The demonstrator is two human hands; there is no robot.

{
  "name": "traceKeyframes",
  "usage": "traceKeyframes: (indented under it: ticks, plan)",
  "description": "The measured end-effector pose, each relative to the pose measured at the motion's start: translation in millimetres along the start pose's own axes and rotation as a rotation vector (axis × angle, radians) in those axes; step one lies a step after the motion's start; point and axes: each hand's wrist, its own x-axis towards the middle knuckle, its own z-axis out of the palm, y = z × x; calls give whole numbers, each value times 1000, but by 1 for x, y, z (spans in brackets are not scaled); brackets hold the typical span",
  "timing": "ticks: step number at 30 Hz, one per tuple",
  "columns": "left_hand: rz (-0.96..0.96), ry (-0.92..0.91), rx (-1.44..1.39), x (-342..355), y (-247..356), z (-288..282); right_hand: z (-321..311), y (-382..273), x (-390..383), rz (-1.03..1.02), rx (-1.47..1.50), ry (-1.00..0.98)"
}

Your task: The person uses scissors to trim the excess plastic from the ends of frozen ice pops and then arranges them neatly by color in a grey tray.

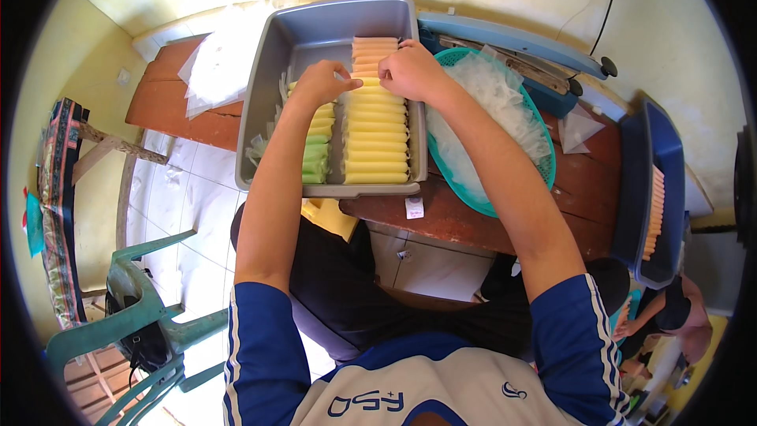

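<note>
A grey tray holds a long row of sealed tube packets, peach ones at the back and yellow ones nearer me, beside a shorter pile of green and yellow packets. My left hand has curled fingers at the left end of a yellow packet in the upper part of the long row. My right hand is closed at that packet's right end, its fingertips partly hidden. A teal basket of clear plastic bags sits just right of the tray.
A blue-grey sealer lies behind the basket. A navy tray with peach packets stands far right. Plastic sheets lie on the wooden table. A green chair is at left; another person is at lower right.
</note>
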Motion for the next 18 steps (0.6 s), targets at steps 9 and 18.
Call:
traceKeyframes:
  ticks: [9, 18]
  plan:
    - [125, 200, -58, -8, 30, 2, -28, -12, -57, 46, 451, 403]
    - [417, 286, -117, -29, 91, 32, -97, 0, -186, 315, 351, 383]
